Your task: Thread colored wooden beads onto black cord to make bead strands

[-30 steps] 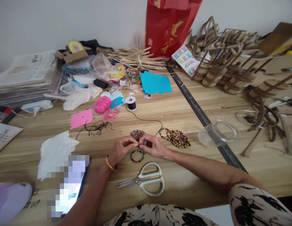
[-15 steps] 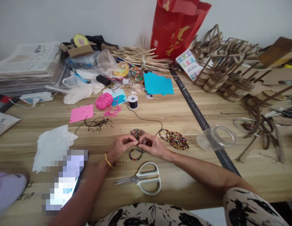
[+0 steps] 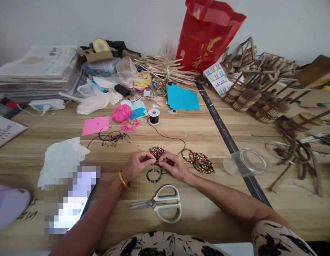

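Observation:
My left hand [image 3: 140, 164] is closed in a pinch, thumb against forefinger. Close beside it, my right hand [image 3: 175, 166] pinches too, its fingertips a small gap away. A thin black cord, mostly hidden by the fingers, seems to be between them. Just below the fingertips lies a ring of colourful beads [image 3: 154, 176] on the table. Loose multicoloured beads [image 3: 156, 152] are clustered right behind the hands. To the right of my right hand rests a pile of beaded bracelets [image 3: 203, 163]. White-handled scissors [image 3: 167, 203] lie partly spread nearer my body.
A spool of black cord [image 3: 153, 117] stands behind the beads, its cord trailing toward my right hand. Pink yarn [image 3: 121, 113], cord scraps [image 3: 114, 138], a white cloth [image 3: 59, 160] and a phone [image 3: 76, 199] lie leftward. Rightward are a clear plastic ring [image 3: 251, 161] and small woven baskets [image 3: 268, 106].
My fingertips have drawn slightly apart, showing a gap between them. The whole view has shifted a little, while the bead ring and scissors keep their places on the table.

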`<act>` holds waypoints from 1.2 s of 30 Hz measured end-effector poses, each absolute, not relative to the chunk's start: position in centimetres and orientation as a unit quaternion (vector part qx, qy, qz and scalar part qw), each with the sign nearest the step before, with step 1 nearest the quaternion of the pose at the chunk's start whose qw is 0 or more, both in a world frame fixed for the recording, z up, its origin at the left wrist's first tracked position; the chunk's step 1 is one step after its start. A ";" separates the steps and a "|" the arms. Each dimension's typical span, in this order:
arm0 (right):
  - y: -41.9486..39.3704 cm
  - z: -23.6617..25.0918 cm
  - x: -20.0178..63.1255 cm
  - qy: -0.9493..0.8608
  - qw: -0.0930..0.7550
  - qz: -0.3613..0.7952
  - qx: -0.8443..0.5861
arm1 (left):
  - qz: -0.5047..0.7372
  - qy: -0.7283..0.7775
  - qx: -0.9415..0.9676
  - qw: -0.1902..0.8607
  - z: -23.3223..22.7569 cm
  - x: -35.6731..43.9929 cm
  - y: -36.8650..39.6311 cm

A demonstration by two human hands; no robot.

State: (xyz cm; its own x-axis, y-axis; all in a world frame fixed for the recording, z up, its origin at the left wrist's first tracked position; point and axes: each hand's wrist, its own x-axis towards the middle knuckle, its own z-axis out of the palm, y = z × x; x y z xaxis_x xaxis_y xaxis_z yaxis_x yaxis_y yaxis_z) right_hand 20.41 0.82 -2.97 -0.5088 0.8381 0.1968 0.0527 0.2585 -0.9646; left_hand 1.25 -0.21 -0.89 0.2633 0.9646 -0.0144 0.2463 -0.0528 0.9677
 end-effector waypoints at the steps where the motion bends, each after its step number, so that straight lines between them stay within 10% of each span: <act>1: 0.8 -2.9 20.4 -0.704 0.385 0.504 -0.320 | 0.373 0.492 0.624 0.479 -0.9 1.1 -0.1; 18: 0.6 -2.9 20.0 -0.634 0.371 0.579 -0.354 | 0.305 0.567 0.743 0.184 -1.1 -0.6 0.5; 36: 0.6 -2.7 20.0 -0.640 0.371 0.577 -0.347 | 0.265 0.579 0.756 0.151 -1.3 -0.2 0.5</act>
State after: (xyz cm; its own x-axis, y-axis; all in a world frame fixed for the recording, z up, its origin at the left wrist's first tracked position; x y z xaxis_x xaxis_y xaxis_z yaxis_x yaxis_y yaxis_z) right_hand 20.00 0.56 -2.74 -0.4843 0.8716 0.0753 0.0160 0.0949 -0.9954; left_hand -0.17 0.46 -1.34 0.1895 0.9556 0.2257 0.7953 -0.2842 0.5354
